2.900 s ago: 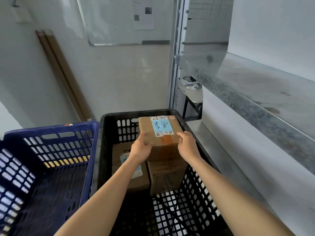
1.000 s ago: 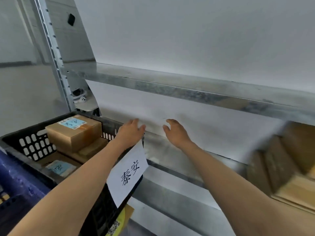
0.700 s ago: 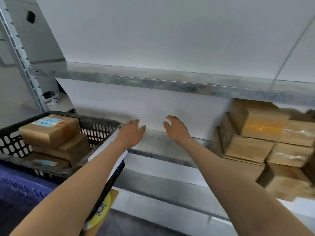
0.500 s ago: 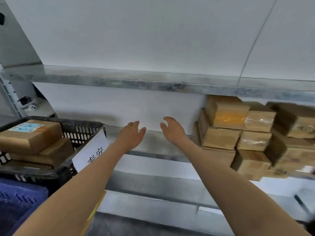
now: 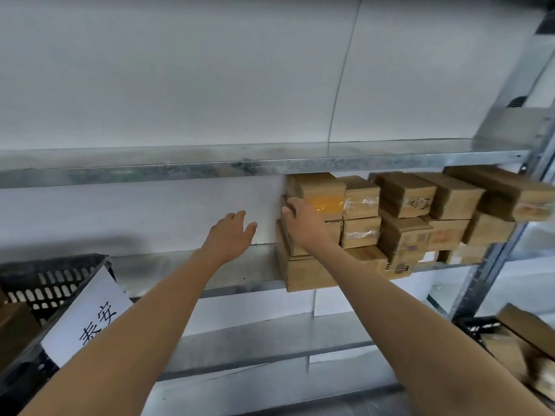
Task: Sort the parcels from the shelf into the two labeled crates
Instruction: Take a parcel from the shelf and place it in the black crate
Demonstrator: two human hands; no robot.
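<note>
Now at the shelf (image 5: pixel 192 265), mid-reach for the next pick. Parcels (image 5: pixel 405 211) packed in a block at the right end, tight under the upper board, so best approached from the open left flank.

Right hand (image 5: pixel 303 225) up against the near-left corner of the top parcel (image 5: pixel 322 190), the one with yellow tape on its front. Fingers curled at that corner, seemingly touching. Grip partly closed; cannot tell whether truly holding yet.

Left hand (image 5: pixel 229 235) apart from the stack, over bare shelf. Fingers straight and spread, grip wide open, nothing in it. Probably kept ready for the far side or underside during the slide-out, for a two-handed carry.

Top-left carton likely chosen as free on its left side and nearest the crates.

Black crate (image 5: pixel 51 283) low at left, beside the shelf. White handwritten label (image 5: pixel 87 313) hung on its rim facing the sorter, presumably for matching against parcel stickers. Brown carton (image 5: pixel 15 328) just visible inside.

Judged stage: well short of done, most of the block yet to sort.

Risk of nudging the cartons beneath while dragging the top one, the lowest seemingly overhanging the shelf lip already
</note>
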